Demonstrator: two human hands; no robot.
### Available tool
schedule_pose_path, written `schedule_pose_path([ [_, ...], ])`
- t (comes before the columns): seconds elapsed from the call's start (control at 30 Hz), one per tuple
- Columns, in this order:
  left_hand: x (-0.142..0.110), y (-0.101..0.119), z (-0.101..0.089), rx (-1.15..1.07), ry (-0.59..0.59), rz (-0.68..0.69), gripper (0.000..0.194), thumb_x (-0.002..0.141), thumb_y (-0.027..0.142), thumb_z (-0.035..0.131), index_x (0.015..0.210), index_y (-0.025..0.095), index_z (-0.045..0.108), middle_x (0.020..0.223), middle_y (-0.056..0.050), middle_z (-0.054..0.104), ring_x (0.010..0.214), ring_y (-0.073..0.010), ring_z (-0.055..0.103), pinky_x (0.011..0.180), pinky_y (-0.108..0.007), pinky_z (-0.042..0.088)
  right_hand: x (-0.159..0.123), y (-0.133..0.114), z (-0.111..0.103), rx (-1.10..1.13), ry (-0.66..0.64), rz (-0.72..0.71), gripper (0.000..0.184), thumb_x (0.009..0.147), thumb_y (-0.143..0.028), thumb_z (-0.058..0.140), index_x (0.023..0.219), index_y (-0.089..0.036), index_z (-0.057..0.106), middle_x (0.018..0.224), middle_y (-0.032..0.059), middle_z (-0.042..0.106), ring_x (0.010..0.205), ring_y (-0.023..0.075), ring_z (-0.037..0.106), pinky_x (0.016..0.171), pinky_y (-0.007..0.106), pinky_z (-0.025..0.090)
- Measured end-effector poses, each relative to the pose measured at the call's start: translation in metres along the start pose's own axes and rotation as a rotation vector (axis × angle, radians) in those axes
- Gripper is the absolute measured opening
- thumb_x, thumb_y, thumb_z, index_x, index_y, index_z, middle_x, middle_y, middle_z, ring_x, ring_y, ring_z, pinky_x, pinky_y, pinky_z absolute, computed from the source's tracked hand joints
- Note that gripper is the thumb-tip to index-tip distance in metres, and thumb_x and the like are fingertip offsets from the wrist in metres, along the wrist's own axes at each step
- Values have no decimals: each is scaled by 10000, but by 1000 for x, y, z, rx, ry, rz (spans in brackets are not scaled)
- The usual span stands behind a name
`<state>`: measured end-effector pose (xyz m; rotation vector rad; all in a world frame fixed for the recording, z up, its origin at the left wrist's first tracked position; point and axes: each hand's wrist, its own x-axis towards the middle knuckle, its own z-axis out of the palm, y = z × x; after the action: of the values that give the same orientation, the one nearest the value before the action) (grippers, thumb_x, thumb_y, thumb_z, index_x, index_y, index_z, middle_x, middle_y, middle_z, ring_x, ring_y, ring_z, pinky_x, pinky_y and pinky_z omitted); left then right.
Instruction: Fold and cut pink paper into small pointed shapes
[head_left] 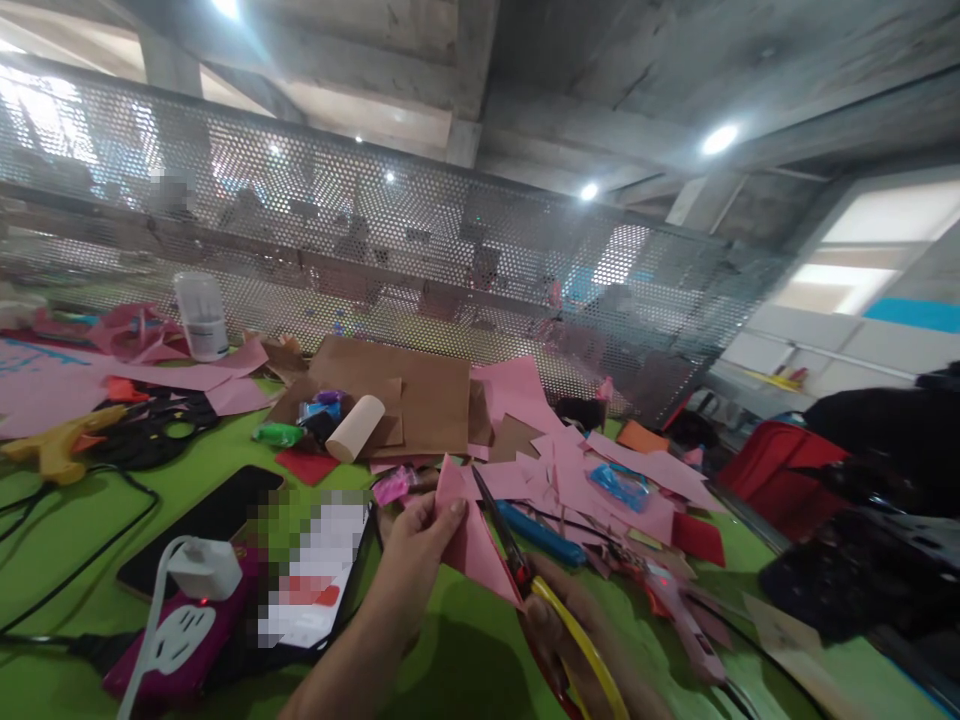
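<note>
My left hand (417,545) pinches a folded piece of pink paper (480,548) between thumb and fingers, just above the green tabletop. My right hand (564,612) grips a pair of scissors (517,562) with yellow and red handles. The dark blades point up and away, along the right edge of the paper; whether they bite into it I cannot tell. Just beyond the scissors lies a slim blue tool (541,533). A crumpled bright pink wrapper (394,485) sits behind my left hand.
Pink scraps (525,480), brown cardboard (427,390) and a cardboard tube (355,428) cover the back. A pink glue gun (686,620) lies right, a yellow one (60,445) left. Phones, a purple power strip (176,640) and cables sit left. Perforated metal (420,250) screens the far edge.
</note>
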<state>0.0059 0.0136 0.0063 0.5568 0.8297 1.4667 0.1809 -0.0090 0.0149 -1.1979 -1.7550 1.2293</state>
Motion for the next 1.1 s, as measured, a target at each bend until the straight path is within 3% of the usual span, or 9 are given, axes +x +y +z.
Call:
schedule_pose_path([
  [0.13,-1,2,-3,36,13,28,443,654,481,829,931,150,728,787,-56,725,708,-181,675,654,-253,511,3,-17,-10,16,118,-32,486,714,-647,696,904,-208,610,654,-37,497,507,97,398,454,216,315],
  [0.3,3,-3,-6,86,-1,78,460,671,503,810,965,161,720,770,-39,708,663,-154,649,604,-224,493,10,-39,-5,78,207,45,479,624,-419,839,980,-212,595,705,-31,577,605,132,541,539,221,423],
  [0.47,5,-5,-6,91,-38,110,433,700,485,794,980,162,725,827,-54,727,705,-160,661,624,-222,492,21,-37,4,13,256,1,486,556,-373,849,940,-211,598,711,-12,632,668,180,608,609,272,476],
  [0.6,8,-6,-5,58,-20,60,573,588,482,860,1025,140,717,862,-89,744,695,-188,677,624,-256,515,26,-33,2,-38,321,-17,405,552,-344,831,853,-214,593,675,-21,616,637,175,593,598,280,466],
  [0.67,8,-7,-6,109,-53,36,606,527,466,890,997,124,723,798,-88,738,621,-180,657,552,-254,503,26,-33,0,-11,321,-14,415,555,-337,834,867,-208,593,669,-26,611,630,168,587,592,274,457],
  [0.83,6,-5,-7,212,-86,48,416,562,444,878,776,115,739,691,-73,710,570,-145,606,502,-225,470,22,-32,-1,96,283,-3,440,567,-352,864,875,-206,587,686,-35,596,649,146,576,615,253,461],
  [1.1,6,-3,-8,220,-50,48,431,565,472,866,785,125,733,676,-57,708,533,-132,589,489,-223,446,20,-22,-8,223,185,19,530,628,-368,863,1057,-239,579,820,-19,612,686,134,579,594,230,472],
])
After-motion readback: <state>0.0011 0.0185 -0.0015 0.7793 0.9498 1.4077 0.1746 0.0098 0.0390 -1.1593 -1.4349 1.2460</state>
